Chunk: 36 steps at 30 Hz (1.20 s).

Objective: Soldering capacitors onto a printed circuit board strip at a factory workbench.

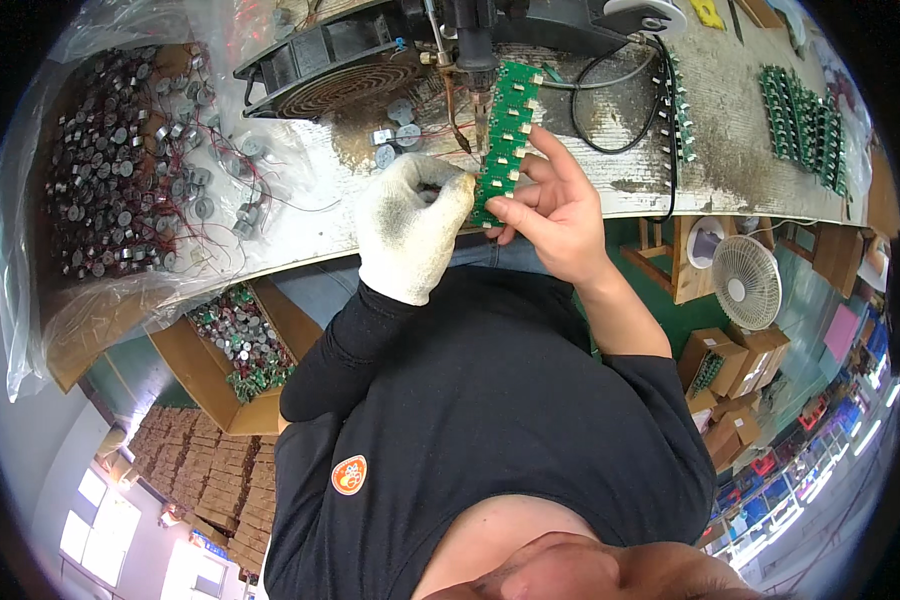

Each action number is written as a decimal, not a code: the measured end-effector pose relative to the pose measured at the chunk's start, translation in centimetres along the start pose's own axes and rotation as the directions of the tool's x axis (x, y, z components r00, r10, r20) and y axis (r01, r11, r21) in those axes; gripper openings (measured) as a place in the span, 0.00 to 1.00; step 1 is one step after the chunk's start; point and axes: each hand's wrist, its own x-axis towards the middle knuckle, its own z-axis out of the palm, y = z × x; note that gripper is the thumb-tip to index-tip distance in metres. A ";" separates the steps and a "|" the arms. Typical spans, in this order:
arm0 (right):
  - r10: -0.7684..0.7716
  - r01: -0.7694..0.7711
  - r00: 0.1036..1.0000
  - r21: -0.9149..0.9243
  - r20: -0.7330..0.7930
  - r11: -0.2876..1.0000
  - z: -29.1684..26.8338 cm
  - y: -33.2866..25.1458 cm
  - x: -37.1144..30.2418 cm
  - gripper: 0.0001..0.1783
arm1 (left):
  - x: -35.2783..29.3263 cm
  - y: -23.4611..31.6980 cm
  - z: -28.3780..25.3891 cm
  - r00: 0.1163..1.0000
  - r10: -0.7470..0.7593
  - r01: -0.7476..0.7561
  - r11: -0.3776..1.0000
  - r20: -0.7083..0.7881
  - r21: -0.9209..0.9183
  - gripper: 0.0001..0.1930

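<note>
My right hand (562, 212) is closed on a long green circuit board (508, 135), with the thumb on its face and the fingers behind its right edge. The board stands nearly lengthwise away from me, and small white connectors run along it. In a whitish knitted glove, my left hand (405, 228) is pinched shut against the board's lower left edge. Something dark shows between its fingers, too small to name. Just beyond the hands, a soldering fixture (477, 70) with a thin metal tube comes down beside the board's upper left edge.
Several small round grey parts with red wires (120, 160) fill a plastic-lined tray on the left; a few (402, 130) lie near the fixture. A black fan (340, 75) stands behind. Finished-looking green boards (805, 125) lie right. An open carton (205, 375) sits below the table.
</note>
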 end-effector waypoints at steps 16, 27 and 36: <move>-0.051 0.051 0.999 -0.016 0.002 0.999 0.0 0.0 0.3 0.42 | -0.2 0.5 0.1 0.999 0.002 -0.002 1.000 -0.037 -0.016 0.09; -0.016 0.016 1.000 -0.031 -0.013 0.999 -0.4 -0.1 -0.1 0.43 | -0.3 -0.1 0.5 1.000 -0.015 0.015 1.000 -0.003 -0.002 0.09; -0.013 0.013 1.000 0.005 0.007 1.000 -0.1 0.1 -0.2 0.44 | -0.3 0.3 0.5 0.999 -0.036 0.037 0.991 0.010 -0.127 0.08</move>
